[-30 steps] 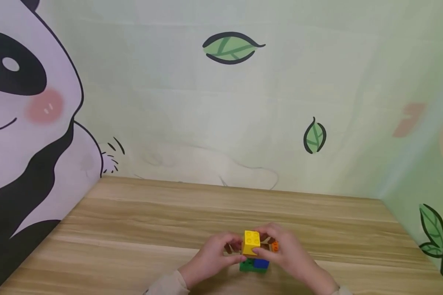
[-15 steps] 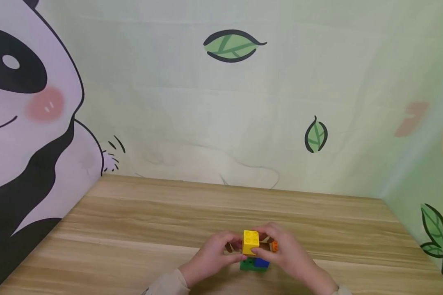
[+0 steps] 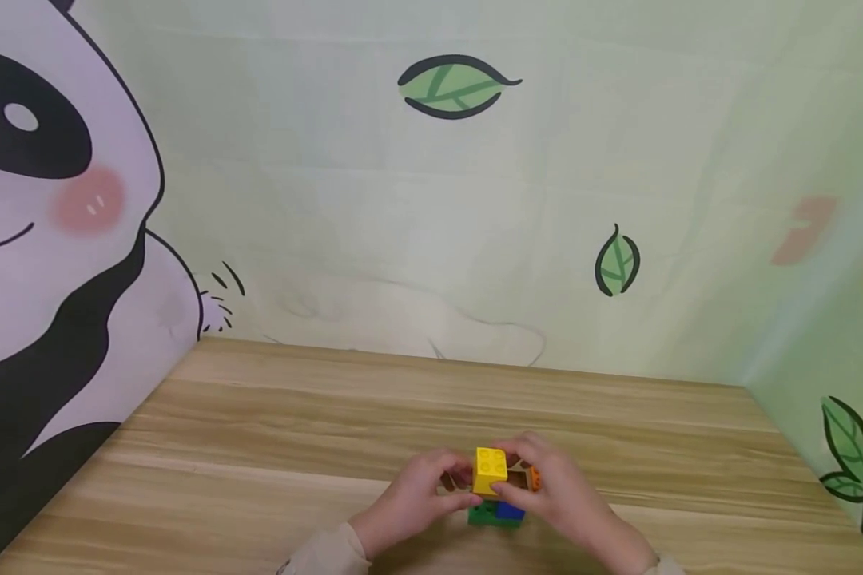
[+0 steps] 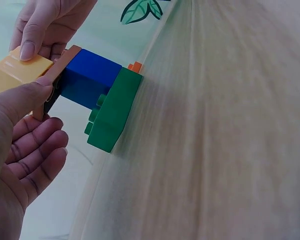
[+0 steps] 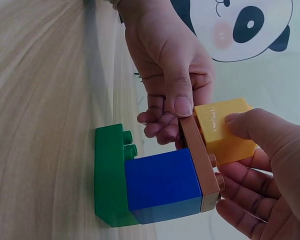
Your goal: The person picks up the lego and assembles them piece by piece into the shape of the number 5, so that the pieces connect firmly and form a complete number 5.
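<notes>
A small stack of toy building bricks stands on the wooden table. At its base is a green brick (image 5: 110, 175), with a blue brick (image 5: 162, 185) on one end of it. A thin brown brick (image 5: 201, 162) lies across the blue one and overhangs the green studs. My left hand (image 3: 420, 491) pinches the brown brick's overhanging end between thumb and fingers. On top at that end, a yellow brick (image 3: 490, 471) is held between the thumb and fingers of my right hand (image 3: 557, 487). The yellow brick sits against the brown one, slightly askew in the right wrist view.
An orange piece (image 3: 535, 478) shows just behind the stack, partly hidden by the right hand. Wooden tabletop (image 3: 295, 415) surrounds the hands. Behind it hangs a cloth backdrop (image 3: 316, 200) printed with a panda and leaves.
Both hands keep their holds on the bricks and barely move. The head view has shifted slightly, so the backdrop and table edge appear a little higher.
</notes>
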{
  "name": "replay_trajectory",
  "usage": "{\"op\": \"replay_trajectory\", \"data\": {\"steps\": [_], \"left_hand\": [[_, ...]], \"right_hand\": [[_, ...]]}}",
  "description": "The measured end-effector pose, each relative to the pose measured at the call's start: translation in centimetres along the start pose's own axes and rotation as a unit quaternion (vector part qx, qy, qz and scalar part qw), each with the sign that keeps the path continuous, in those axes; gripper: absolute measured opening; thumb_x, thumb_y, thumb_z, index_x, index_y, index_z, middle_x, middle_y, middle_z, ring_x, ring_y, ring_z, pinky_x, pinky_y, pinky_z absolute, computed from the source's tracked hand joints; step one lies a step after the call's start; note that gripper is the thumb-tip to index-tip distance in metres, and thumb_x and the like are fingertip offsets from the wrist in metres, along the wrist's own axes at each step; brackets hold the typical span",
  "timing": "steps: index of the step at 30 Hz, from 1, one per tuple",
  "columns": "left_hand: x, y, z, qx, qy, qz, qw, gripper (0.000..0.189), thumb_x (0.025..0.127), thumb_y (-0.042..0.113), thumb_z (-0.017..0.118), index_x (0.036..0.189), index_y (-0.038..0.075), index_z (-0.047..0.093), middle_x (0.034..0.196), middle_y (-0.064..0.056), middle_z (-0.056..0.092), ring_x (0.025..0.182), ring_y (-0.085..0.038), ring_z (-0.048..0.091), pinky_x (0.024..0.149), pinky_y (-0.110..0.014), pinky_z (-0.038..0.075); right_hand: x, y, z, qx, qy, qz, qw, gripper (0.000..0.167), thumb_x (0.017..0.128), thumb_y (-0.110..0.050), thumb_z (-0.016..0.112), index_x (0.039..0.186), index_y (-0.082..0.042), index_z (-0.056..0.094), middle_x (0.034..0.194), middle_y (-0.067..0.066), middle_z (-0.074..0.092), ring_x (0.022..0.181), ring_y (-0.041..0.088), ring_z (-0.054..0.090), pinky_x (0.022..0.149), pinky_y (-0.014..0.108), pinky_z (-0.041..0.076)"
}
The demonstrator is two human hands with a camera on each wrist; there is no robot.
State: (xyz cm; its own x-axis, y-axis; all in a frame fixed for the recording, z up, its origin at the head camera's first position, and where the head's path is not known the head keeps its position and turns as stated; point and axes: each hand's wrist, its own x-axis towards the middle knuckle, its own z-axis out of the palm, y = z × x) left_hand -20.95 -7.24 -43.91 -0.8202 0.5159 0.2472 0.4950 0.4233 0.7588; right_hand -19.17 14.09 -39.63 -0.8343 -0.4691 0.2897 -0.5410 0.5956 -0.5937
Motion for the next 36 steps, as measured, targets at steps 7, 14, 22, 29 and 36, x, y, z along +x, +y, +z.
{"op": "replay_trajectory", "data": {"steps": [7,14,22,29,36], "left_hand": [[-0.02,0.2,-0.01,-0.013,-0.006,0.001,0.9999,0.025,0.087,0.022,0.071,0.105,0.005,0.066,0.094,-0.003,0.066,0.08,0.002,0.055,0.075,-0.017,0.051],[-0.02,0.16,0.13,-0.012,-0.013,-0.009,0.9998,0.025,0.088,0.023,0.069,0.107,0.007,0.065,0.095,0.0,0.066,0.082,0.003,0.055,0.077,-0.016,0.051],[-0.07,0.24,0.1,-0.003,-0.015,-0.008,0.9999,0.024,0.089,0.022,0.069,0.107,0.007,0.064,0.095,0.001,0.064,0.083,0.002,0.056,0.078,-0.016,0.051],[0.05,0.36,0.03,0.004,-0.016,-0.007,0.9998,0.025,0.089,0.023,0.068,0.108,0.007,0.064,0.096,0.001,0.064,0.083,0.002,0.056,0.079,-0.016,0.051],[0.03,0.38,0.0,0.007,-0.007,0.005,0.9999,0.027,0.087,0.022,0.071,0.106,0.005,0.063,0.095,-0.002,0.064,0.082,-0.001,0.057,0.076,-0.017,0.052]], "right_hand": [[0.04,0.06,0.19,-0.032,0.013,-0.023,0.9991,0.033,0.085,-0.022,0.072,0.114,-0.007,0.065,0.103,-0.001,0.064,0.087,0.008,0.06,0.076,0.021,0.055],[0.04,-0.1,0.16,-0.049,0.008,-0.031,0.9983,0.031,0.086,-0.02,0.072,0.113,-0.006,0.065,0.104,0.0,0.064,0.088,0.008,0.061,0.077,0.022,0.056],[0.23,-0.31,0.08,-0.06,-0.005,-0.028,0.9978,0.029,0.086,-0.019,0.071,0.111,-0.004,0.065,0.104,0.002,0.064,0.086,0.006,0.058,0.076,0.02,0.055],[0.27,-0.34,0.19,-0.06,0.003,-0.022,0.998,0.028,0.085,-0.017,0.072,0.109,-0.004,0.065,0.101,0.001,0.063,0.086,0.007,0.06,0.076,0.017,0.054],[0.16,-0.23,0.38,-0.042,0.008,-0.009,0.999,0.029,0.083,-0.015,0.072,0.109,-0.003,0.063,0.098,0.001,0.06,0.083,0.005,0.058,0.073,0.014,0.053]]}}
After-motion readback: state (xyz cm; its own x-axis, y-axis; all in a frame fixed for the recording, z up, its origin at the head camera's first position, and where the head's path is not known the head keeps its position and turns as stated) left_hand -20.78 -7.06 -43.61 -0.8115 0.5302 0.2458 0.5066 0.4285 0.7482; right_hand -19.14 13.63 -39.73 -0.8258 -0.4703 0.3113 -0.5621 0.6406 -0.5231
